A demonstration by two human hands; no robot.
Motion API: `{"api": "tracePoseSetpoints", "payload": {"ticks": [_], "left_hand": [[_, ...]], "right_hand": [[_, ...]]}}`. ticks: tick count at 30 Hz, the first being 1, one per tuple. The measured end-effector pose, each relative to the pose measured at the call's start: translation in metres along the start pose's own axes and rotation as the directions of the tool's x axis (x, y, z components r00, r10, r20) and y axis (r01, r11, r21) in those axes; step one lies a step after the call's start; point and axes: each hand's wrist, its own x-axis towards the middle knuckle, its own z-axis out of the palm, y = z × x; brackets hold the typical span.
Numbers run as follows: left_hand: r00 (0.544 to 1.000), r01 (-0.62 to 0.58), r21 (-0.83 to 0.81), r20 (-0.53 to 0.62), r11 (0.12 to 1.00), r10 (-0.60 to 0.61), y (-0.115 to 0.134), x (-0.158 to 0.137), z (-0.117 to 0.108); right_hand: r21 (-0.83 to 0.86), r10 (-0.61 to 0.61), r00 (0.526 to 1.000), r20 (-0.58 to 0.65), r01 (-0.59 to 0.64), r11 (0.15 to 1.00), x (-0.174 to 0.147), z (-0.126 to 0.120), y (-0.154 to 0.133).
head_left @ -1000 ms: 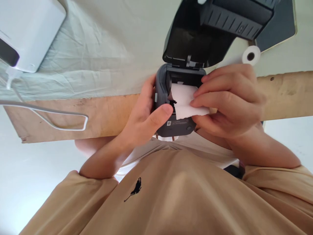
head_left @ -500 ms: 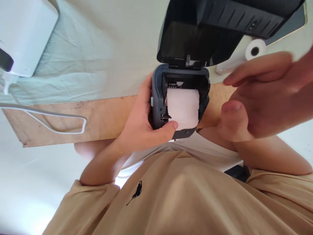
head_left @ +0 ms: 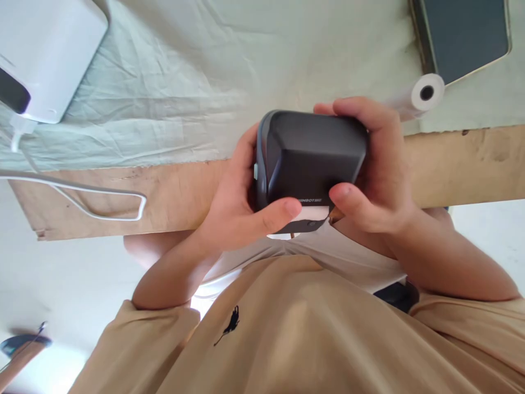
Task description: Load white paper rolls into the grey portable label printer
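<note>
A small black label printer (head_left: 315, 158) is held between both hands above the table's front edge, its lid down over the paper compartment. A strip of white paper (head_left: 314, 213) shows at the lid's near edge. My left hand (head_left: 241, 202) grips the printer's left side, with the thumb lying across the near edge by the paper. Around the right side wraps my right hand (head_left: 381, 164), thumb on the lid's near right corner and fingers at the far right. The roll inside is hidden by the lid.
A white paper roll (head_left: 426, 93) lies at the right, beside a dark flat phone-like device (head_left: 471, 38). At the left stand a white box-shaped device (head_left: 61, 44) and a white cable (head_left: 102, 191) on the wooden table edge (head_left: 176, 191). Pale green cloth (head_left: 197, 82) covers the table.
The printer's lid has swung from open to closed, covering the paper roll. My right hand has come in from the right and now grips the printer. My left hand keeps its hold.
</note>
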Motion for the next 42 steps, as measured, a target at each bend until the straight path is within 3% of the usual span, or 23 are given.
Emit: {"api": "tracePoseSetpoints", "payload": {"ticks": [2, 5, 10, 11, 13, 15, 18, 22, 25, 29, 33, 36, 38, 42], "left_hand": [[0.997, -0.082, -0.027, 0.005, 0.996, 0.082, -0.013, 0.004, -0.002], [0.981, -0.193, -0.046, -0.009, 0.98, 0.193, -0.025, 0.006, -0.004], [0.998, 0.043, 0.025, -0.038, 0.999, -0.042, -0.018, 0.006, -0.008], [0.999, -0.031, -0.009, -0.02, 0.999, 0.031, -0.016, 0.007, -0.009], [0.997, -0.072, -0.034, -0.006, 0.997, 0.072, -0.009, 0.009, -0.008], [0.997, 0.031, 0.028, -0.069, 0.999, -0.029, -0.002, 0.01, -0.006], [0.984, 0.138, 0.069, -0.119, 0.988, -0.129, 0.01, 0.009, -0.001], [0.999, 0.046, -0.035, 0.002, 0.998, -0.046, 0.013, 0.008, 0.003], [1.0, -0.001, -0.113, -0.023, 0.994, -0.002, 0.009, 0.009, 0.004], [0.987, -0.015, -0.044, -0.161, 0.999, 0.008, 0.004, 0.011, 0.0], [0.954, 0.066, -0.115, -0.284, 0.991, -0.096, -0.002, 0.007, -0.006], [0.938, 0.01, -0.128, -0.342, 0.992, -0.054, -0.007, 0.009, -0.001], [0.944, -0.023, -0.143, -0.33, 0.989, -0.026, -0.007, 0.016, 0.01], [0.965, 0.03, -0.15, -0.255, 0.988, -0.068, 0.0, 0.031, 0.029]], "right_hand": [[-0.003, -0.072, 0.997, 0.034, 0.072, 0.997, 0.004, 0.002, 0.003], [-0.02, -0.053, 0.996, 0.066, 0.054, 0.998, 0.007, 0.001, 0.0], [-0.057, 0.095, 0.991, 0.098, -0.09, 0.994, 0.008, -0.002, -0.008], [-0.04, 0.127, 0.985, 0.114, -0.123, 0.992, 0.008, -0.003, -0.009], [0.006, 0.166, 0.975, 0.15, -0.169, 0.986, 0.009, -0.002, -0.009], [0.033, 0.169, 0.974, 0.152, -0.176, 0.984, 0.009, -0.001, -0.008], [0.002, 0.088, 0.99, 0.106, -0.088, 0.996, 0.008, 0.0, -0.005], [-0.054, -0.063, 0.997, 0.036, 0.065, 0.996, 0.008, 0.001, -0.003], [-0.067, 0.008, 1.0, 0.027, -0.006, 0.998, 0.009, 0.002, -0.005], [-0.052, 0.109, 0.994, 0.031, -0.107, 0.993, 0.009, 0.003, -0.005], [-0.04, -0.023, 0.997, 0.074, 0.026, 0.999, 0.005, 0.001, 0.003], [-0.017, -0.12, 0.992, 0.051, 0.121, 0.993, 0.003, 0.003, 0.005], [-0.01, -0.15, 0.987, 0.051, 0.151, 0.988, 0.004, 0.004, 0.003], [-0.057, -0.168, 0.985, 0.025, 0.169, 0.984, 0.003, 0.003, -0.002]]}}
